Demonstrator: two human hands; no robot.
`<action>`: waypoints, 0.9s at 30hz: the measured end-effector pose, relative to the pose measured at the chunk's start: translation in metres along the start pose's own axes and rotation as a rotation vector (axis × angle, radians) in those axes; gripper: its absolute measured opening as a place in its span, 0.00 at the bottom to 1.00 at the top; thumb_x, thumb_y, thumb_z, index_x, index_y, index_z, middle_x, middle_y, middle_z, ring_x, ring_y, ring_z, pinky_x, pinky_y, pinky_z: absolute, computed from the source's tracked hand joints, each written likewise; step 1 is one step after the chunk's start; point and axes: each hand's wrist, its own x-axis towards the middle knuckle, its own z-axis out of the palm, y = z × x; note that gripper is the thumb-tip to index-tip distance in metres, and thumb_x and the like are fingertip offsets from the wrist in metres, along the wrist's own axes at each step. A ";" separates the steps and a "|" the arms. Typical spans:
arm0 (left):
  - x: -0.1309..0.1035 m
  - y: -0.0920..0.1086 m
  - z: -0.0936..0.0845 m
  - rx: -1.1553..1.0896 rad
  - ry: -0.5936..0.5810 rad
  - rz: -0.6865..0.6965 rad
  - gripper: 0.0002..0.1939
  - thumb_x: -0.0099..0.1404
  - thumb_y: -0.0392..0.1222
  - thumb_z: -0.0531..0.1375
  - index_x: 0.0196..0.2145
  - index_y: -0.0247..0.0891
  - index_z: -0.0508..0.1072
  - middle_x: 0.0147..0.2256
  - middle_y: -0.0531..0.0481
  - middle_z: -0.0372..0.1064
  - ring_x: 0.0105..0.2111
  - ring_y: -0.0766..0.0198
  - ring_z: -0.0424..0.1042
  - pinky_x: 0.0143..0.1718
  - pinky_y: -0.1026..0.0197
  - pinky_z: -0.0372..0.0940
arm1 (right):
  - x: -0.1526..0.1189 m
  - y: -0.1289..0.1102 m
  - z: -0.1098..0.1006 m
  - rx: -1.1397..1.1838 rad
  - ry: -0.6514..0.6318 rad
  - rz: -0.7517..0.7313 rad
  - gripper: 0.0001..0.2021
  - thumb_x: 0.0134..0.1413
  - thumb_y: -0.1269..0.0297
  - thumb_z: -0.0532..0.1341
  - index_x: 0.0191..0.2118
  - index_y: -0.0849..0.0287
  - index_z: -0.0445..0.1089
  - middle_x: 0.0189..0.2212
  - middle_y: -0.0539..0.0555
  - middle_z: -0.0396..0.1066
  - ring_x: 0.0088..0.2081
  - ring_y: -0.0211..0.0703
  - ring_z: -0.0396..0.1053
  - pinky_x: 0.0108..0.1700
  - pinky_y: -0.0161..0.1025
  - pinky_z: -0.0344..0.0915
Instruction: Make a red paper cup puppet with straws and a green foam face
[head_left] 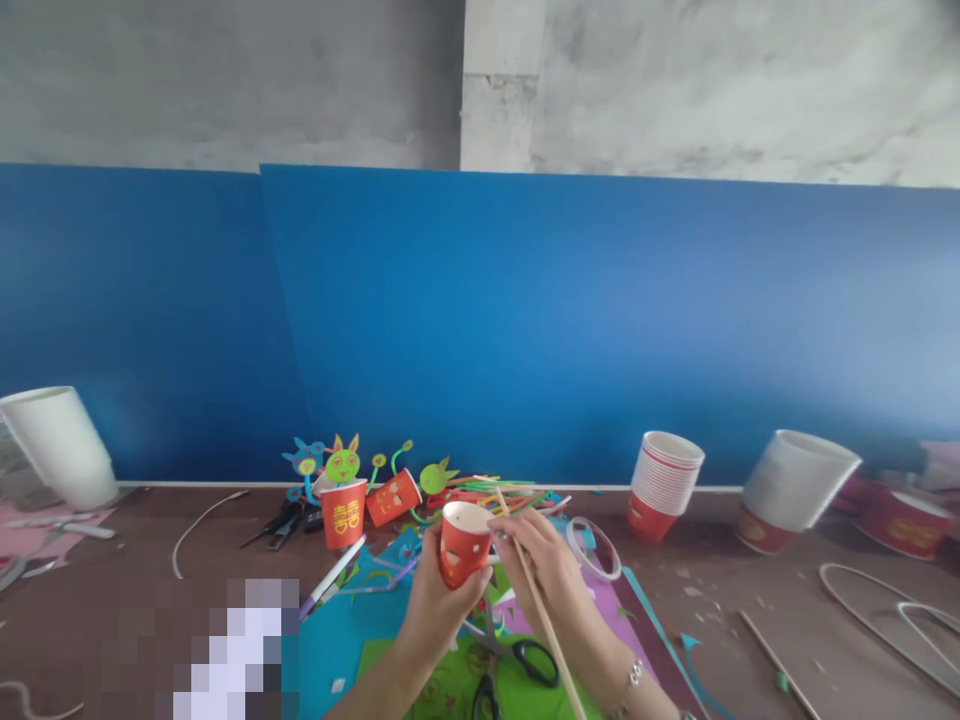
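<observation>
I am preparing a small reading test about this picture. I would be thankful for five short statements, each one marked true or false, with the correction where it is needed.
1. The left hand holds a red paper cup. True.
2. This cup is turned mouth down. False: its open mouth faces upward.
3. A wooden stick runs across the right hand. True.
4. The scissors are in the right hand. False: they lie below the hands, on the coloured sheets.
5. The panel at the back is blue. True.
</observation>
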 end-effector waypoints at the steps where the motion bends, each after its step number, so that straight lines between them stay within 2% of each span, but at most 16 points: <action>1: 0.000 -0.001 0.000 -0.014 -0.007 0.013 0.25 0.50 0.40 0.67 0.44 0.39 0.64 0.37 0.47 0.71 0.36 0.57 0.71 0.39 0.59 0.64 | -0.001 0.000 0.001 -0.022 -0.023 -0.012 0.12 0.61 0.63 0.51 0.44 0.56 0.70 0.37 0.58 0.67 0.38 0.48 0.67 0.38 0.41 0.63; 3: -0.001 -0.002 0.001 -0.056 -0.014 0.029 0.27 0.49 0.39 0.68 0.45 0.39 0.64 0.39 0.46 0.72 0.38 0.55 0.71 0.41 0.58 0.64 | -0.003 0.001 0.002 -0.051 -0.067 0.002 0.11 0.59 0.65 0.54 0.46 0.55 0.69 0.38 0.57 0.66 0.38 0.48 0.66 0.38 0.42 0.63; 8: -0.003 0.000 0.002 0.025 -0.030 0.034 0.29 0.49 0.39 0.68 0.48 0.39 0.63 0.41 0.44 0.71 0.41 0.52 0.71 0.44 0.56 0.64 | -0.003 0.002 -0.001 -0.075 -0.160 0.047 0.07 0.56 0.68 0.56 0.38 0.56 0.71 0.33 0.55 0.64 0.34 0.46 0.65 0.36 0.40 0.61; 17: -0.001 -0.004 0.003 0.093 -0.034 0.104 0.28 0.50 0.44 0.65 0.47 0.39 0.61 0.40 0.47 0.71 0.38 0.55 0.72 0.40 0.55 0.67 | -0.002 0.004 0.000 -0.080 -0.183 0.084 0.05 0.54 0.72 0.56 0.34 0.57 0.69 0.32 0.53 0.62 0.34 0.45 0.63 0.35 0.39 0.60; 20: -0.001 -0.003 0.002 0.108 -0.047 0.103 0.28 0.50 0.44 0.65 0.47 0.40 0.62 0.39 0.47 0.71 0.38 0.55 0.73 0.40 0.56 0.67 | -0.004 0.007 0.002 -0.075 -0.177 0.074 0.06 0.54 0.73 0.55 0.34 0.57 0.67 0.32 0.53 0.61 0.35 0.45 0.63 0.35 0.39 0.60; 23: -0.002 -0.001 -0.001 0.128 -0.111 0.068 0.28 0.51 0.43 0.65 0.48 0.40 0.61 0.41 0.46 0.71 0.39 0.55 0.73 0.41 0.56 0.68 | -0.006 0.010 0.004 -0.070 -0.191 0.058 0.08 0.53 0.76 0.54 0.35 0.57 0.67 0.33 0.53 0.61 0.35 0.45 0.63 0.35 0.39 0.60; 27: -0.003 -0.001 -0.001 0.108 -0.131 0.059 0.28 0.51 0.40 0.64 0.48 0.39 0.60 0.41 0.46 0.71 0.40 0.55 0.73 0.41 0.56 0.67 | -0.005 0.017 0.004 -0.095 -0.183 0.045 0.14 0.47 0.82 0.51 0.33 0.58 0.67 0.31 0.52 0.61 0.34 0.44 0.63 0.34 0.37 0.58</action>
